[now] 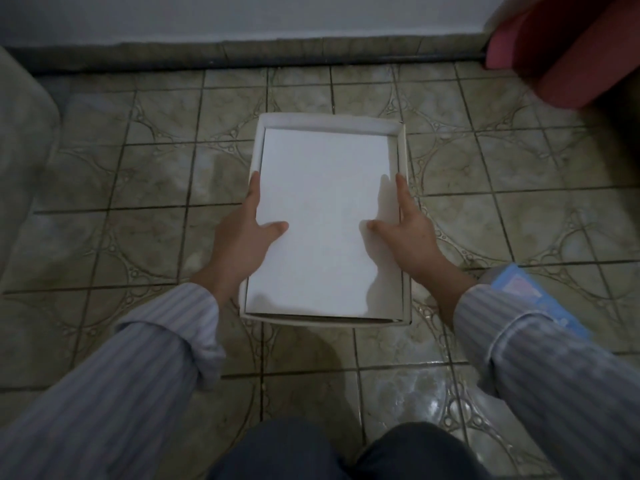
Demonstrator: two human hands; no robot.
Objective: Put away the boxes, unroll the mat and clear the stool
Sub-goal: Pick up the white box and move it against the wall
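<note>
A: Which step is the person on?

B: The boxes; the left hand [242,237] and right hand [412,237] grip the two long sides of a flat white box [322,220], thumbs spread on its top face and fingers [254,188] stretched forward along the edges; the hands are wide open in span yet clamped on that one box; it sits inside a larger open white box [401,161], whose rim shows all round it.

A: Going in or coming out?

B: That cannot be told from a single view; it looks like nesting the smaller into the larger, judging by the snug fit; the light is dim, so whether the inner box has reached the bottom is unclear.

A: And the next move?

B: Probably pressing it level, then freeing the fingers from the narrow gaps at each side wall; the rim leaves little slack there.

A: Room around the larger box?

B: Tiled floor [138,168] lies bare on its left, right and far sides; the wall's skirting is well beyond its far edge; a red object [561,57], perhaps furniture, stands off beyond its far right corner; a pale upholstered shape [20,133] is well to its left; a blue packet [526,289] lies near its near right corner, behind the right sleeve; the person's knees sit on its near side.
</note>
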